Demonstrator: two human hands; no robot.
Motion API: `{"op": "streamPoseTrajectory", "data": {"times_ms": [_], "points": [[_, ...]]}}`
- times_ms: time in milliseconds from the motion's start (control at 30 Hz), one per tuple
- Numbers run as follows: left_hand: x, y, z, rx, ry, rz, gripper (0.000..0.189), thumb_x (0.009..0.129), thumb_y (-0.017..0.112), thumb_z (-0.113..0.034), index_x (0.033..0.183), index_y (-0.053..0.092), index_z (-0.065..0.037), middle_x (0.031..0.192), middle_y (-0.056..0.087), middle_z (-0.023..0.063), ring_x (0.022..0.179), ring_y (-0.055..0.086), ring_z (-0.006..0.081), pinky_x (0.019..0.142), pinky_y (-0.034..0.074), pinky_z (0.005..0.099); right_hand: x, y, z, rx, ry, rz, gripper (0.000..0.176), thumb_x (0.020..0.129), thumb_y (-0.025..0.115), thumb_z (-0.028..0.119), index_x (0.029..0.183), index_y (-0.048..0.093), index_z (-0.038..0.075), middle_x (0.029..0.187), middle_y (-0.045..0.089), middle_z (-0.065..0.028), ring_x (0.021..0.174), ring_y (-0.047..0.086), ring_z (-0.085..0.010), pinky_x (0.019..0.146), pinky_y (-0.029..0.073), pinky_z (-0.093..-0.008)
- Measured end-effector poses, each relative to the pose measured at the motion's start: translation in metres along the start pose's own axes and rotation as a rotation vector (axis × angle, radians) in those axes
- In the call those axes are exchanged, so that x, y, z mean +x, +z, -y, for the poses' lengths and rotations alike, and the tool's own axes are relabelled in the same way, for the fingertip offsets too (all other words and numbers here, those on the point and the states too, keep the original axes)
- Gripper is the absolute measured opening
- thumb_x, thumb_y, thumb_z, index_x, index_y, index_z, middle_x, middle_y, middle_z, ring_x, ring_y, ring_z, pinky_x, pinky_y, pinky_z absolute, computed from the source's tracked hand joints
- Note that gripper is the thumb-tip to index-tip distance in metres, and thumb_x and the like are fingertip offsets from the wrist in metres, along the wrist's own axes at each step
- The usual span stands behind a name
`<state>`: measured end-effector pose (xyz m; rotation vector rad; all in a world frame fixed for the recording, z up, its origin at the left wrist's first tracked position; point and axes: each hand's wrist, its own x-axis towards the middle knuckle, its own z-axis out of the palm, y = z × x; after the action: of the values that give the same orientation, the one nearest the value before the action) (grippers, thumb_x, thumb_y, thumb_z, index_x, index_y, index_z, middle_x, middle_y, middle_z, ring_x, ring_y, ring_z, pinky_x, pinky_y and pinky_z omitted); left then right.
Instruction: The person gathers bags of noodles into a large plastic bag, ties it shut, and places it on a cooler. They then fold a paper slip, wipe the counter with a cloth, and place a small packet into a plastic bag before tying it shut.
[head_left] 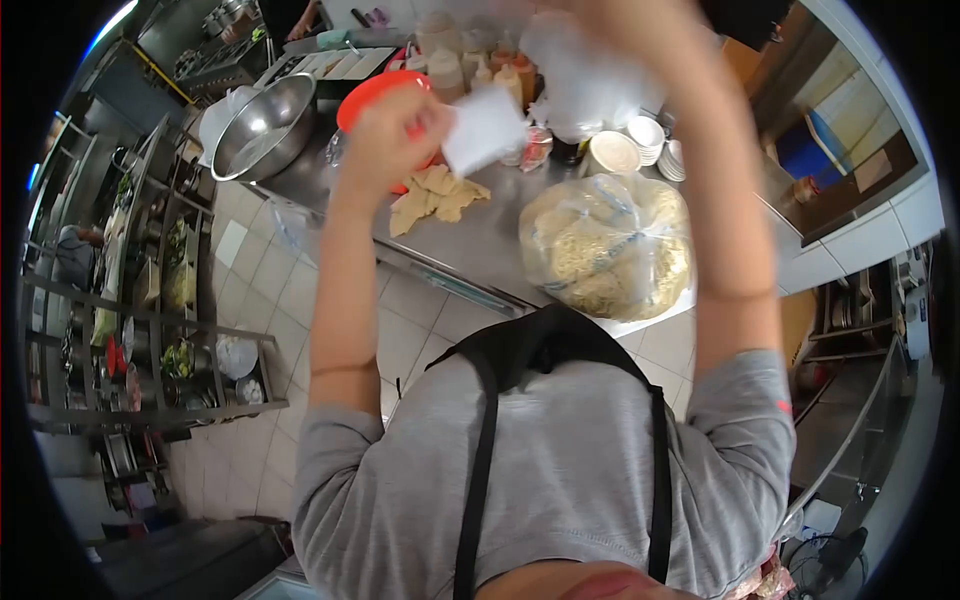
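My left hand [395, 135] is closed over the steel counter, with a white square sheet [485, 130] at its fingertips, smeared by motion. Behind that hand is a red plastic bowl [360, 97]. Pale, irregular pieces that look like dough or flatbread [437, 198] lie on the counter below it. My right hand [620, 25] is raised at the top of the view, too blurred to make out its fingers. It is nearest to translucent white plastic bags [585, 75]. A large clear bag of pale, noodle-like food [612, 245] rests at the counter's front edge.
A big steel bowl [265, 130] stands at the left end of the counter [470, 235]. Sauce bottles [445, 75] crowd the back; stacked white tubs [613, 153] stand at right. Shelving [150, 340] lines the left side. Another person's arm [303, 20] shows at the far top.
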<state>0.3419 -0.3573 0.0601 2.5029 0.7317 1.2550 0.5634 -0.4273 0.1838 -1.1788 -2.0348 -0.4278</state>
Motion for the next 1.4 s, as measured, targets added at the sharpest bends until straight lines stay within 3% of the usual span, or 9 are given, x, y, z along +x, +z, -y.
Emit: {"op": "streamPoseTrajectory", "data": {"times_ms": [33,67,133,267,400,567,667,800,1400], "points": [[-0.026,0.006,0.009,-0.044,-0.104,0.091,0.017,0.078,0.067,-0.018,0.078,0.06,-0.002,0.064,0.052,0.0018,0.058,0.046,0.0096,0.054,0.039,0.0244,-0.042,0.04,0.026,0.103,0.075,0.133,0.043,0.073,0.069,0.023,0.108,0.057,0.001,0.094,0.058,-0.0184,0.093,0.056,-0.0311,0.085,0.045,-0.0372],[-0.051,0.012,0.017,-0.092,-0.208,0.178,0.019,0.077,0.067,-0.019,0.076,0.06,-0.001,0.067,0.055,0.0037,0.06,0.05,0.012,0.055,0.041,0.026,-0.079,0.096,0.029,0.062,-0.124,0.0,0.056,0.07,0.072,0.02,0.118,0.05,0.002,0.111,0.05,-0.0198,0.107,0.048,-0.0336,0.091,0.041,-0.0405],[-0.093,0.027,0.04,-0.272,-0.356,0.253,0.017,0.077,0.068,-0.016,0.075,0.06,0.0,0.067,0.055,0.0021,0.062,0.049,0.009,0.056,0.04,0.0248,-0.128,0.152,0.046,0.291,0.258,0.265,0.069,0.067,0.074,0.017,0.128,0.043,0.006,0.115,0.047,-0.0168,0.109,0.045,-0.0346,0.091,0.039,-0.04],[-0.143,0.049,0.074,-0.507,-0.597,0.296,0.016,0.08,0.067,-0.014,0.079,0.06,0.0,0.065,0.055,0.0,0.062,0.047,0.0051,0.056,0.038,0.0226,-0.179,0.219,0.064,0.365,0.425,0.298,0.033,0.07,0.065,0.007,0.102,0.057,0.003,0.097,0.057,-0.0159,0.093,0.054,-0.0344,0.08,0.044,-0.0403],[-0.152,0.06,0.1,-0.356,-0.447,0.231,0.013,0.079,0.068,-0.012,0.081,0.063,0.0,0.071,0.061,0.0012,0.066,0.053,0.007,0.061,0.042,0.0238,-0.186,0.244,0.065,0.326,0.493,0.177,0.015,0.071,0.061,0.001,0.086,0.059,0.002,0.085,0.06,-0.0131,0.086,0.056,-0.0327,0.074,0.046,-0.0405],[-0.166,0.079,0.118,-0.16,-0.187,0.1,0.015,0.069,0.071,-0.01,0.08,0.063,-0.005,0.08,0.062,0.0051,0.08,0.057,0.0219,0.069,0.043,0.0317,-0.207,0.28,0.063,0.287,0.591,0.113,0.009,0.071,0.058,0.0,0.078,0.059,0.004,0.08,0.059,-0.0106,0.082,0.055,-0.0307,0.074,0.045,-0.0397],[-0.178,0.087,0.125,-0.093,-0.147,0.14,0.018,0.069,0.072,-0.011,0.084,0.063,-0.008,0.084,0.062,0.0025,0.085,0.055,0.0226,0.079,0.04,0.034,-0.217,0.288,0.06,0.23,0.527,0.092,0.012,0.067,0.058,-0.002,0.077,0.059,0.004,0.079,0.058,-0.01,0.079,0.053,-0.0291,0.074,0.045,-0.0384],[-0.188,0.089,0.136,0.044,0.039,0.153,0.017,0.066,0.067,-0.006,0.082,0.063,-0.011,0.081,0.06,0.0008,0.082,0.055,0.0214,0.079,0.039,0.035,-0.226,0.288,0.06,0.204,0.443,0.121,0.015,0.064,0.057,-0.003,0.077,0.059,0.004,0.079,0.056,-0.0086,0.079,0.051,-0.028,0.074,0.044,-0.0373],[-0.201,0.079,0.144,0.013,0.247,0.188,0.018,0.068,0.062,-0.002,0.083,0.066,-0.011,0.088,0.063,-0.0022,0.085,0.057,0.0173,0.077,0.043,0.0326,-0.246,0.286,0.069,0.125,0.304,0.132,0.021,0.065,0.06,0.0,0.085,0.064,0.006,0.082,0.056,-0.0049,0.079,0.053,-0.0235,0.072,0.046,-0.0343]]}}
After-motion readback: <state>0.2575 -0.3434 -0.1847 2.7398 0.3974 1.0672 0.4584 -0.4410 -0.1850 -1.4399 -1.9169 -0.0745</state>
